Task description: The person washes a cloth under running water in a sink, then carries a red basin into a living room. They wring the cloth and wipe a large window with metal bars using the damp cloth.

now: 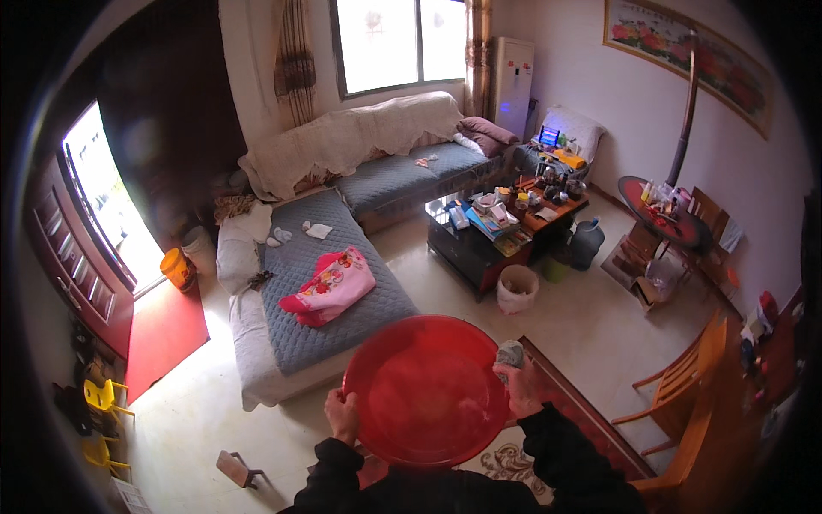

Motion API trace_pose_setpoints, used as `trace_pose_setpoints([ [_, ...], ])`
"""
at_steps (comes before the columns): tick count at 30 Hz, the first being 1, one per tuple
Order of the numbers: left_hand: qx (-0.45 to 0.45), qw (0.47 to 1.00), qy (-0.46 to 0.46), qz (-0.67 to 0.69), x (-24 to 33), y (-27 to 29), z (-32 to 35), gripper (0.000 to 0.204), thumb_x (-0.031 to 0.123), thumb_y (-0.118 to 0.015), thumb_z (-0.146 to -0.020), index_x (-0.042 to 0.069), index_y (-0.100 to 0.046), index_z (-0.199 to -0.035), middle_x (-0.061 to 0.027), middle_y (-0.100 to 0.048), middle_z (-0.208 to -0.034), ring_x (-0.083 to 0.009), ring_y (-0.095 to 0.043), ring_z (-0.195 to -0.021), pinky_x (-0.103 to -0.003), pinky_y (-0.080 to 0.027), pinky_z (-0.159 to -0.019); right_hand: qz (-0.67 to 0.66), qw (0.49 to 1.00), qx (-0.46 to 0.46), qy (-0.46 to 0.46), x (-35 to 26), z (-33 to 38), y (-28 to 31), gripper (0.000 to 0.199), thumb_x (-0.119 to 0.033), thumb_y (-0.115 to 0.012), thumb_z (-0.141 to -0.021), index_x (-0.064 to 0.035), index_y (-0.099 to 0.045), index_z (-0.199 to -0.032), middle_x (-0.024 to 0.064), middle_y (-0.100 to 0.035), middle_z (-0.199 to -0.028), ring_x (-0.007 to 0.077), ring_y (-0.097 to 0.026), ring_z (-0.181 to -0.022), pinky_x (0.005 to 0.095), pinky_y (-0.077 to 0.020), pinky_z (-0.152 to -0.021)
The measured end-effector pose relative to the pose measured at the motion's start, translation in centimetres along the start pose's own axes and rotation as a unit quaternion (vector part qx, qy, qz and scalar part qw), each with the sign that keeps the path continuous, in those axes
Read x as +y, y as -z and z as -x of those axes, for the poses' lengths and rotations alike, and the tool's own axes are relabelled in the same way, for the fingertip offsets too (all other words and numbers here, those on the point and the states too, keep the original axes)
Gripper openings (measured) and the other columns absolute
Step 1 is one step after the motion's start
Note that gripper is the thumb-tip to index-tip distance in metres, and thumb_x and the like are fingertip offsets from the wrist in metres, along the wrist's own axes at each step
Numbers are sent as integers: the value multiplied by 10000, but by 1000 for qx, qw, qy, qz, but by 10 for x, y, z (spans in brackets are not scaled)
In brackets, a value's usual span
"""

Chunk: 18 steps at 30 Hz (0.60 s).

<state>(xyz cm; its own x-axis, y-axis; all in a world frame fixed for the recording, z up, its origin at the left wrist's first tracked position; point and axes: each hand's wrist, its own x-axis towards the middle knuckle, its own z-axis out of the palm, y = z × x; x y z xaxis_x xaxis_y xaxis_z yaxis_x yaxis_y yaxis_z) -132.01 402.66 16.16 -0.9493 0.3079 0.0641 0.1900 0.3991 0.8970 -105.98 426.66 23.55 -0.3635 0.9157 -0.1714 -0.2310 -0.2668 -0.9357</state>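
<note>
We hold a big round red basin [425,390] in front of us, its open side facing up. Our left hand [342,415] grips its rim at nine o'clock. Our right hand [520,387], at three o'clock, grips the rim and a grey cloth [510,352]. The grey sofa [330,291] sits at eleven o'clock.

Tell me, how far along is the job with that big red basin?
Done: the red basin is lifted clear of the floor and looks empty. In hand: the left hand grips its near-left rim; the right hand steadies the right rim while also clutching a grey rag. Left: the basin has not been set down anywhere.
</note>
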Motion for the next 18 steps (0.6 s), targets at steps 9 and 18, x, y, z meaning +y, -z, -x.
trace_pose_setpoints([
  [9, 22, 997, 54, 58, 37, -155, -210, 250, 138, -658, -792, -51, -648, -955, -154, -697, -818, -229, -656, -745, -356, -518, -713, 37, 999, -36, -6, 6, -278, -68, 310, 45, -697, -730, -63, -588, -999, -3, -606, -869, 121, -568, -753, 264, -462, -693],
  [18, 69, 997, 20, -6, 78, -281, -403, 260, 171, -667, -780, -59, -617, -891, -193, -642, -733, -281, -632, -688, -406, -486, -656, -8, 996, -82, -31, -25, -517, -149, 363, 54, -698, -742, -73, -578, -1061, 0, -602, -908, 123, -572, -793, 275, -479, -725],
])
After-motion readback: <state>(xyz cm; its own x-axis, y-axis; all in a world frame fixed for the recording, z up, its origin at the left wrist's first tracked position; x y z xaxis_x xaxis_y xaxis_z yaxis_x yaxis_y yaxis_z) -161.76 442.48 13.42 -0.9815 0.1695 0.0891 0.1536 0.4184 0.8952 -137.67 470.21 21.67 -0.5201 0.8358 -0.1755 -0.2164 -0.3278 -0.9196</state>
